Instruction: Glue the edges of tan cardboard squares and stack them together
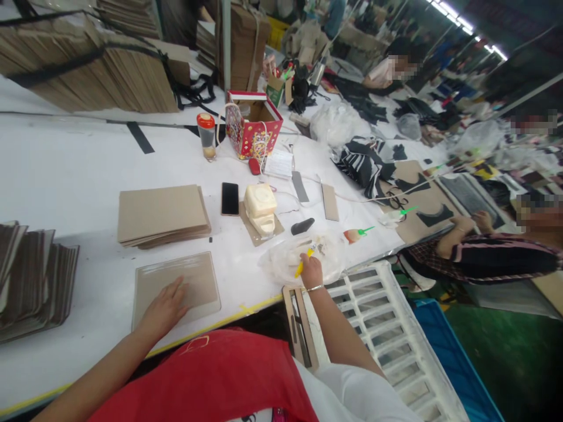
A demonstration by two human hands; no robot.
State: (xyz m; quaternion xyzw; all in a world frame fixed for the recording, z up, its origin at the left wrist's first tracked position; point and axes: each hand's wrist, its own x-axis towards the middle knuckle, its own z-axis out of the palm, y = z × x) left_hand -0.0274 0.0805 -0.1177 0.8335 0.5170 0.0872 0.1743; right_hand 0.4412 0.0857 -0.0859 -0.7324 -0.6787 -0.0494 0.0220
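Observation:
My left hand lies flat with its fingers spread on a tan board, which has rounded corners and shiny wet-looking streaks along its far side. In my right hand is a yellow-handled brush, gripped above a clear plastic bag spread on the table near the edge. Whitish stuff shows inside the bag. Beyond the left hand sits a stack of tan boards. At the far left rises a taller pile of darker-edged boards.
A phone, a cream plastic dispenser, a drink bottle and a red box stand farther back. Bundled boards line the back left. A white slatted rack adjoins the table edge; a co-worker works at right.

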